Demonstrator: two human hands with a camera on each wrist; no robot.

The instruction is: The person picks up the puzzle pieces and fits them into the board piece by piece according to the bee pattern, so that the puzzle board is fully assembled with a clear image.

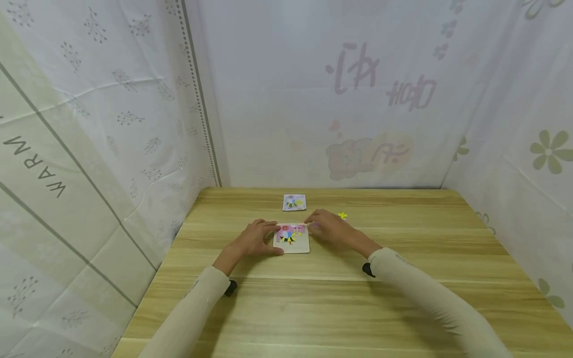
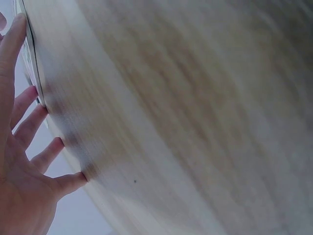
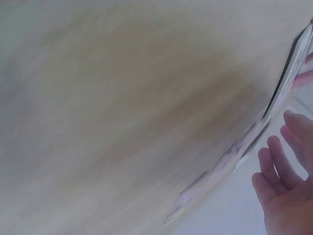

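A pale square puzzle board (image 1: 302,247) lies on the table, with a bee picture partly filled in on pink pieces (image 1: 286,233). Along its left side my left hand (image 1: 255,239) spreads its fingers, thumb at the lower left corner and fingertips by the upper left; the left wrist view shows straight fingers (image 2: 46,154) touching down. My right hand (image 1: 333,228) is at the board's upper right corner, its fingers (image 3: 279,159) loosely bent with nothing visible between them. Partly under that hand is a purple piece (image 1: 316,225). A yellow piece (image 1: 342,216) lies just beyond it.
Behind the board lies a small picture card (image 1: 294,202) with a similar bee. The wood-grain table (image 1: 286,303) reaches back to a patterned cloth (image 1: 277,124), and more cloth hangs at both sides. Dark wrist bands (image 1: 368,270) show below the sleeves.
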